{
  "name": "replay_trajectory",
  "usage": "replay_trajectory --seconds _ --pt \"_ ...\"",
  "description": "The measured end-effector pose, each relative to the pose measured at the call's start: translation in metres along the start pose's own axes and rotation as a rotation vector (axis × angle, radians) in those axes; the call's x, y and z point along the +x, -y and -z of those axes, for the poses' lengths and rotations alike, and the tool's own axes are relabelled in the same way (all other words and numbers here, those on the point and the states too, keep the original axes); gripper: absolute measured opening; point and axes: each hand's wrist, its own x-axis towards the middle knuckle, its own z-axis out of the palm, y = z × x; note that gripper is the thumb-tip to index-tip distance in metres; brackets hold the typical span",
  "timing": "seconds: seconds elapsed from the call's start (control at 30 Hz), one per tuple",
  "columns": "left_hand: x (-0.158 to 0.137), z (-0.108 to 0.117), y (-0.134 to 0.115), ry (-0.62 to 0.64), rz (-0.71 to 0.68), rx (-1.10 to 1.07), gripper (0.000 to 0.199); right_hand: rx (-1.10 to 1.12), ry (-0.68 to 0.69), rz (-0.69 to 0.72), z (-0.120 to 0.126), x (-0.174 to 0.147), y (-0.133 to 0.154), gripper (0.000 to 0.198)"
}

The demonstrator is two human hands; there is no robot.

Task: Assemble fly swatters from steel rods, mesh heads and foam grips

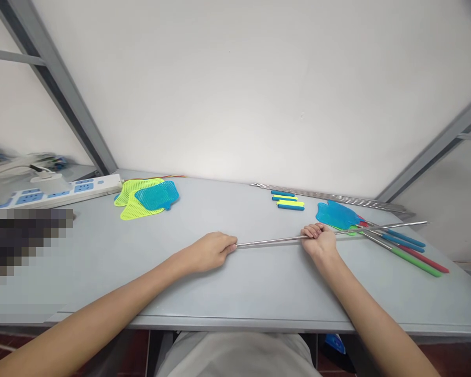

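Note:
A thin metal rod runs between my hands above the grey table, its right part reaching past the pile of fly swatters. My left hand is closed around its left end. Further along, my right hand wraps its fingers round the same rod, palm partly turned up. Just beyond the right hand lie finished-looking fly swatters with a blue head on top and a green handle, a red handle and blue handles pointing right. The rod's end inside my left hand is hidden.
Loose swatter heads, yellow-green and blue, lie at the back left beside a white power strip. Short blue and yellow handles sit near a bundle of metal rods along the wall. A blurred-out patch covers the left edge.

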Motion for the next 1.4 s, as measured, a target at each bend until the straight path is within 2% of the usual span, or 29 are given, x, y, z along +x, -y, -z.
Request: replay_trajectory --seconds 0.6,0.83,1.07,1.4 --pt "0.001 -0.002 0.001 0.005 -0.006 0.011 0.026 0.015 0.014 0.005 -0.005 -0.015 -0.016 0.017" --pt "0.001 -0.004 0.0 -0.003 -0.01 0.018 0.026 0.016 0.03 -0.058 -0.004 -0.021 -0.024 0.017" --pt "0.001 -0.002 -0.002 0.007 -0.004 -0.016 0.028 0.004 -0.004 -0.154 -0.004 -0.014 -0.019 0.019" --pt "0.0 0.005 -0.007 -0.037 0.04 -0.097 0.031 -0.011 -0.026 -0.198 -0.002 -0.006 -0.015 0.018"
